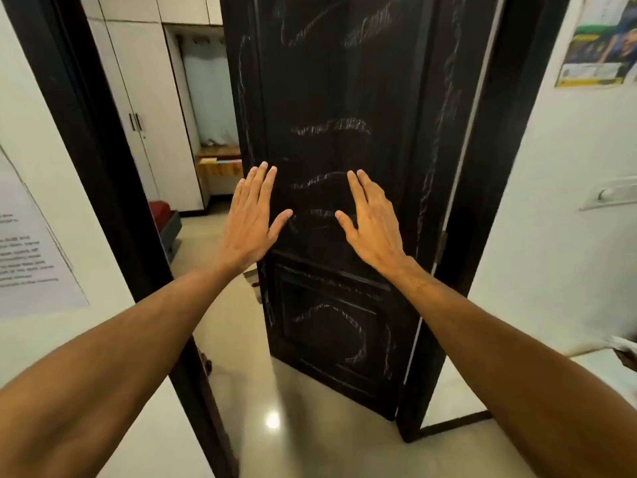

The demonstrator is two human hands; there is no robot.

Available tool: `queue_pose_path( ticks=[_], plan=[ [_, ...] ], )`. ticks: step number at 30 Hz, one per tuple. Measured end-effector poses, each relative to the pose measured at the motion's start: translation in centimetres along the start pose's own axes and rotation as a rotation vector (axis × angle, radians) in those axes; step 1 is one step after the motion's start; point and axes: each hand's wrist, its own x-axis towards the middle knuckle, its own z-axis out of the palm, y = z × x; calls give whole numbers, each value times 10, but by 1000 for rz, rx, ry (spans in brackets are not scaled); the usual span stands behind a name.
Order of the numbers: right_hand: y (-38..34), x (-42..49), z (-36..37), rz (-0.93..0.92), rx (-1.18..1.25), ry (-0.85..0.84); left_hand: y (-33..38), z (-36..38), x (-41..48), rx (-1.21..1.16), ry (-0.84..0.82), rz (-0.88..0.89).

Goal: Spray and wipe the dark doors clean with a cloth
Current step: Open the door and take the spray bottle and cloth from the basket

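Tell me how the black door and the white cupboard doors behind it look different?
The black door has whitish chalky squiggles all over; the white cupboard doors look plain. The black door is close, with both hands held up before it; the cupboard doors are far back in the next room. Both are tall.

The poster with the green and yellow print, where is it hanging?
The poster hangs on the white wall at the head view's upper right, right of the dark door and above a wall switch.
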Motion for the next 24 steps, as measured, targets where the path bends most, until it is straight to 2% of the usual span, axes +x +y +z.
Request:
queue_pose_path(
  ticks=[5,8,18,24],
  plan=[
    [12,-6,91,68,70,-134,-46,68,-23,24,-61,-95],
    [18,-6,144,62,137,-160,-81,109,-40,14,-115,-139],
    [16,6,324,109,320,-395,-175,215,-84,21,-259,-428],
    [13,16,443,19,382,-523,-226,274,-100,59,-314,-619]
  ],
)
